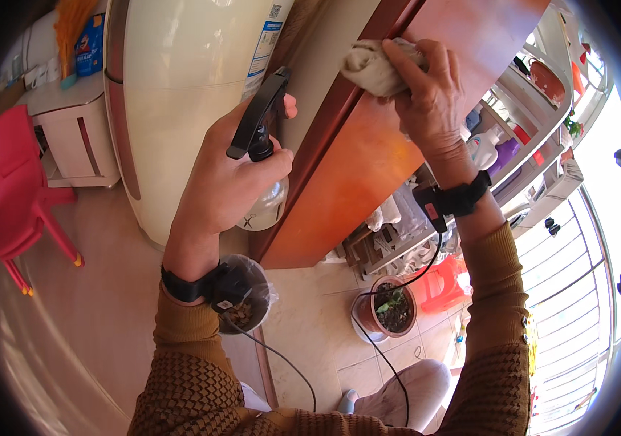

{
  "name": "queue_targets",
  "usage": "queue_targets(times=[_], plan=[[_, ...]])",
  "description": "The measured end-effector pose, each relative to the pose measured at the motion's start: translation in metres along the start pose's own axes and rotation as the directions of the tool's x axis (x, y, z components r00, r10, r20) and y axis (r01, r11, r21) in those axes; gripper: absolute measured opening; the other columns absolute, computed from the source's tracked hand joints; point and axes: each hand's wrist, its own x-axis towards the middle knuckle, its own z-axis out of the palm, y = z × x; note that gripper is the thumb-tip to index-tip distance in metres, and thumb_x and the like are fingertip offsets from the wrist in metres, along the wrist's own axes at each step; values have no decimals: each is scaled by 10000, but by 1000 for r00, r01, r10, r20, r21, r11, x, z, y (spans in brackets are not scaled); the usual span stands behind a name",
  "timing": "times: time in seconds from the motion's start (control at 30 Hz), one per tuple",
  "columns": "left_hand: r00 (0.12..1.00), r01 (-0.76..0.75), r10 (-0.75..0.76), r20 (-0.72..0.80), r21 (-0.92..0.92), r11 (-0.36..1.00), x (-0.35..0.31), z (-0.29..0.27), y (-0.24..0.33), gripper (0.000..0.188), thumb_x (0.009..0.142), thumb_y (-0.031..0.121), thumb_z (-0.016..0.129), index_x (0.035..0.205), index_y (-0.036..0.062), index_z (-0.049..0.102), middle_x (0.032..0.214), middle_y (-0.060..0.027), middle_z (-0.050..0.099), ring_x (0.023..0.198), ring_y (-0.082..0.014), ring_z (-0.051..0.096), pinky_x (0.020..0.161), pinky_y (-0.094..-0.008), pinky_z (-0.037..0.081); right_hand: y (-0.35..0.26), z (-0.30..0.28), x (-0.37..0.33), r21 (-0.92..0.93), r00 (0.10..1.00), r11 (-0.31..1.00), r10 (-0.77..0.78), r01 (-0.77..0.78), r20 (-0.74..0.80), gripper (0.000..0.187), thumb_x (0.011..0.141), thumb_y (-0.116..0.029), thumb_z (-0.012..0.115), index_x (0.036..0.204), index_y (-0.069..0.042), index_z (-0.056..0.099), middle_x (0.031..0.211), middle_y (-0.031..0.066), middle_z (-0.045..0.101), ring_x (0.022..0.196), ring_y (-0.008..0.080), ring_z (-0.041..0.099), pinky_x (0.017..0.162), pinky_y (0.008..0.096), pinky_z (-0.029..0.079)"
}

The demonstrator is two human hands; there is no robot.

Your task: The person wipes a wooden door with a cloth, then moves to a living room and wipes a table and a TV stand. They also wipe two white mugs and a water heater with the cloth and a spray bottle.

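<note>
My left hand [227,171] is closed round the neck of a spray bottle [270,200] with a black trigger head and a clear body. Part of the bottle is hidden behind my fingers. My right hand [430,94] grips a bunched, pale grey-beige cloth [374,67]. The cloth rests at the dark red edge of a glossy orange-brown wooden panel [358,174], near its upper part. The bottle is to the left of that panel, apart from the cloth.
A tall cream appliance [180,87] stands left of the panel. Farther left is a pink child's chair [20,182]. Below are a lined bin [256,294] and a potted plant [393,307]. Shelves with bottles [485,149] stand at right, before a white railing [568,283]. Cables hang from both wrists.
</note>
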Motion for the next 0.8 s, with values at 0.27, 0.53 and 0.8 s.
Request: queue_targets(times=[0.27,0.53,0.8], plan=[[998,-18,28,63,-154,988,-8,-1,8,335,864,16,673,1196,65,660,1036,15,638,743,-9,534,708,-202,436,-92,41,-146,205,959,955,166,-215,231,812,611,-38,773,1389,-215,626,1225,122,505,1022,340,518,916,460,500],[996,-38,44,81,-75,996,-4,5,9,366,861,-10,659,1223,43,644,1195,-11,646,821,-35,561,792,-219,467,-125,40,-232,406,893,914,-161,-26,421,547,729,-121,672,1274,-160,684,1149,91,562,1060,293,560,938,441,490],[997,-26,17,72,119,993,-4,5,2,432,875,117,627,1301,51,597,1285,-48,632,901,-117,616,881,-301,486,-123,57,-233,225,912,907,286,-356,292,737,610,54,699,1298,-208,699,1175,121,524,1021,337,533,906,429,511]])
